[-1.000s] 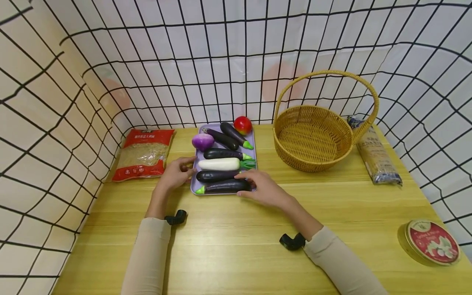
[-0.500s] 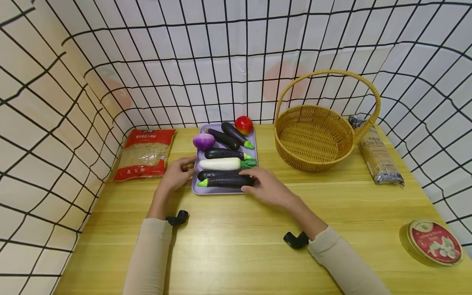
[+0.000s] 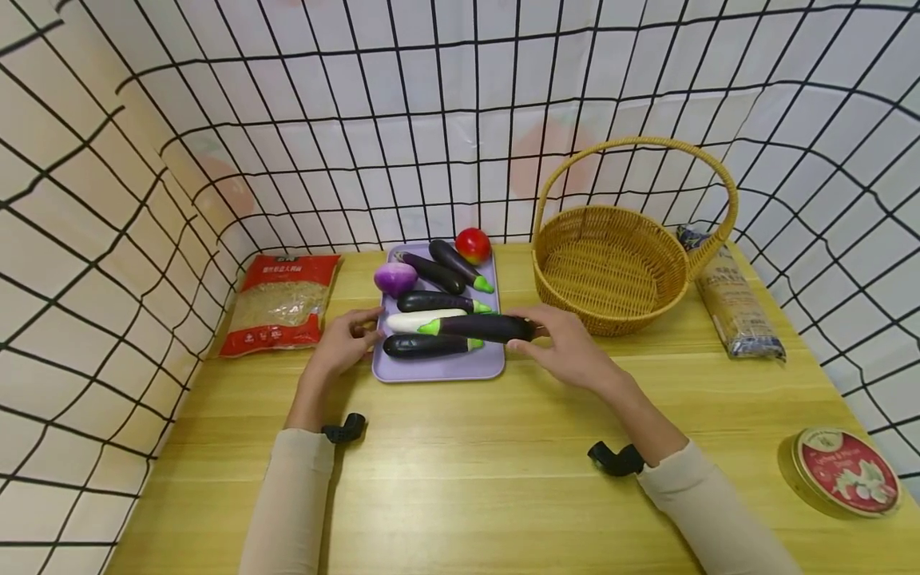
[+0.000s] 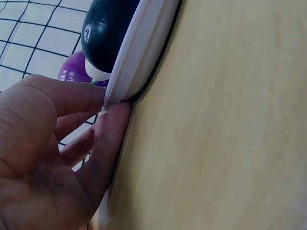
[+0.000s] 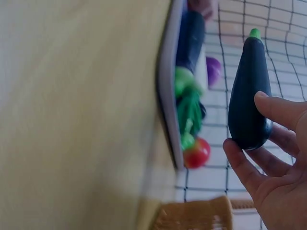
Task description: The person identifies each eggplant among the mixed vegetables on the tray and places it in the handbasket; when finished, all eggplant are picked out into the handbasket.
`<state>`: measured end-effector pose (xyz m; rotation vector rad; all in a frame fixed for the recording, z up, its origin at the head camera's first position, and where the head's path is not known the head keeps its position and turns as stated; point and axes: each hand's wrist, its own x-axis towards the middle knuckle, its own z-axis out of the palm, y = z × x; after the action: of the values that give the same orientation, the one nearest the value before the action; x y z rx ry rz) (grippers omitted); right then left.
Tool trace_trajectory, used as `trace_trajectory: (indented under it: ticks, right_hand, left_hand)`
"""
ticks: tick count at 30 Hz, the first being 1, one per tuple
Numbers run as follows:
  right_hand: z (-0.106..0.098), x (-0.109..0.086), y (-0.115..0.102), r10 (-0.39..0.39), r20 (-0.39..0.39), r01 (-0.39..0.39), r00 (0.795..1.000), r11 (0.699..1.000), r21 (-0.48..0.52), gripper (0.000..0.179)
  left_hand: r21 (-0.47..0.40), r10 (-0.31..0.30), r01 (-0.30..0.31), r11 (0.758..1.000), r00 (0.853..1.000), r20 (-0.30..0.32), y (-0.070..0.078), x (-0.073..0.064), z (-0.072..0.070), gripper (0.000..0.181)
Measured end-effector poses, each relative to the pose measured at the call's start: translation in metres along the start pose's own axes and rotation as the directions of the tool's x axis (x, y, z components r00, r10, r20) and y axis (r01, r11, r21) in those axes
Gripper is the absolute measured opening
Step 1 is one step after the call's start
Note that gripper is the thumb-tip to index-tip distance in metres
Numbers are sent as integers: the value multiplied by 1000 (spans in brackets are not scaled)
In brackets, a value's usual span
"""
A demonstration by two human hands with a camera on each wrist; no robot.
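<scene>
My right hand point(image 3: 568, 347) holds an eggplant point(image 3: 481, 327) by its thick end, raised above the tray with its green stem pointing left. In the right wrist view the thumb and fingers pinch that eggplant point(image 5: 250, 96). My left hand point(image 3: 343, 345) is at the left edge of the lilac tray point(image 3: 438, 370); in the left wrist view the thumb and a finger pinch the tray's rim point(image 4: 125, 62). On the tray lie a white radish point(image 3: 413, 321), partly hidden by the raised eggplant, several more eggplants point(image 3: 424, 346), a purple onion-like vegetable point(image 3: 395, 279) and a red round fruit point(image 3: 473, 245).
A wicker basket point(image 3: 611, 315) with a tall handle stands right of the tray. Beside it lies a long pasta packet point(image 3: 740, 311). A red bag of pasta point(image 3: 276, 307) is at the left, a round tin point(image 3: 841, 473) at the front right. Wire grid point(image 3: 446, 120) surrounds the table.
My right hand has lifted the front eggplant off the tray and moved it up and to the right. The tray's front strip is uncovered. My left hand has stayed at the rim.
</scene>
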<state>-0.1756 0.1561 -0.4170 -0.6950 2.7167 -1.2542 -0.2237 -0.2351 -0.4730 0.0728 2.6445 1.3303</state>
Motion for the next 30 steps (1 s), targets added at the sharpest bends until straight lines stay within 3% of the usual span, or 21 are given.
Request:
trace_trajectory:
  ticks: [6, 15, 24, 30]
  right_hand:
    - [-31, -6, 5, 0, -83, -8, 997, 995, -95, 47]
    - [-69, -14, 19, -9, -143, -13, 990, 989, -149, 47]
    - [-114, -8, 54, 121, -214, -166, 969, 964, -207, 51]
    - [-133, 3, 80, 236, -209, -280, 949, 935, -216, 56]
  left_hand:
    - [17, 11, -11, 1000, 1000, -2, -1, -2, -1, 51]
    - [8, -5, 5, 1000, 1000, -11, 1, -2, -1, 51]
    - [-3, -1, 1, 1000, 1000, -7, 1, -2, 0, 51]
    - [2, 9, -9, 1000, 1000, -9, 1, -2, 1, 51]
